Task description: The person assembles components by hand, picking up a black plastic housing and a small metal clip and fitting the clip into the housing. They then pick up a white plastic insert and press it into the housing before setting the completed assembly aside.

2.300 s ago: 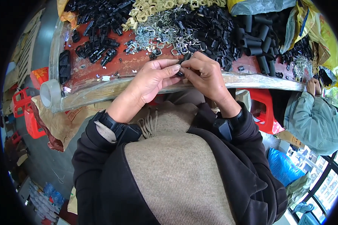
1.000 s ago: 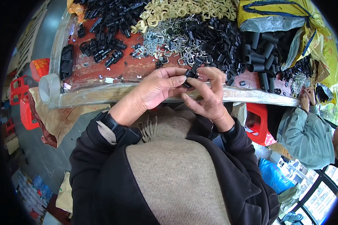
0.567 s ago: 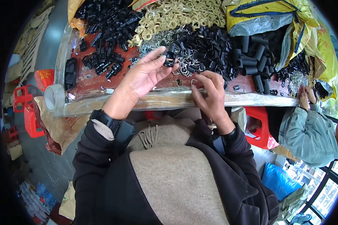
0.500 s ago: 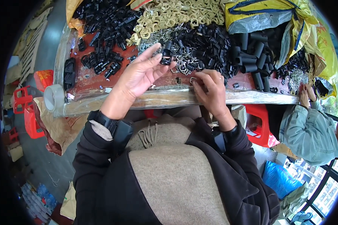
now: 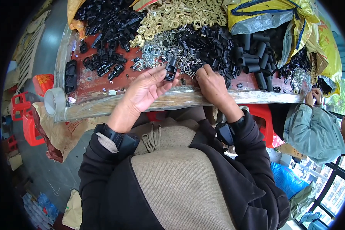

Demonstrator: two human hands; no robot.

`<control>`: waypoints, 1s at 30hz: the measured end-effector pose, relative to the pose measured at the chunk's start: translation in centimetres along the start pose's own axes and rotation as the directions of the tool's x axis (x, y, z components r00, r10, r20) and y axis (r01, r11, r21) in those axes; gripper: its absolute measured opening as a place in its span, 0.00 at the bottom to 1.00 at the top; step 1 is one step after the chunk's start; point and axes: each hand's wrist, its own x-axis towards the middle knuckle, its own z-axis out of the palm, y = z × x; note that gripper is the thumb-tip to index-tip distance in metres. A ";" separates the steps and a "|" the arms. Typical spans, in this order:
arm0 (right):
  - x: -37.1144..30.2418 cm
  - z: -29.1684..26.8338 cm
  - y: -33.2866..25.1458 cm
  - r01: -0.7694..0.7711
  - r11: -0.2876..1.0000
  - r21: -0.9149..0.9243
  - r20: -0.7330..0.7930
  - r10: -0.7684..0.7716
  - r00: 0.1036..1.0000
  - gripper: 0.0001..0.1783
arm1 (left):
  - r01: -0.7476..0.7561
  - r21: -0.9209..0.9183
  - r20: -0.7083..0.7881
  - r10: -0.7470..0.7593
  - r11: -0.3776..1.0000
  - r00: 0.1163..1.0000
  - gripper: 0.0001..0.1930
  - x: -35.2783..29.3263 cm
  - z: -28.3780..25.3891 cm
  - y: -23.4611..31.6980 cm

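Between the thumb and fingers of my left hand is a black plastic clamp-like part, held tilted upright just above the near side of the table. My right hand is closed, its fingers bent down at the near edge of a heap of small black plastic parts. Whatever its fingertips grip is hidden. Silvery metal hooks lie loose beyond my left hand, and some of them spread toward my right fingertips.
The red tabletop has a taped front edge. Cream-yellow ring pieces are heaped at the back, black tubes on the right, more black parts on the left. A tape roll hangs at the left corner. A co-worker sits at right.
My right hand has shifted slightly up and left, to the heap's edge; the metal hook seen at its fingertips earlier is out of sight. My left hand has lowered slightly, still holding the black part.
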 end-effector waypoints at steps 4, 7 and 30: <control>0.3 -1.1 -1.2 0.075 0.995 0.072 -0.051 -0.071 0.996 0.06 | 0.041 0.053 -0.056 -0.038 0.998 0.998 0.14 0.1 0.4 -1.0; 1.0 -1.7 -2.1 0.176 0.979 0.101 -0.074 -0.169 0.983 0.07 | 0.028 0.036 -0.029 -0.027 0.999 0.999 0.14 0.3 0.3 -1.3; 0.6 -1.5 -2.2 -0.001 0.585 0.811 -0.123 0.171 0.978 0.04 | 0.021 0.072 -0.006 -0.021 0.997 1.000 0.15 1.8 0.7 -1.3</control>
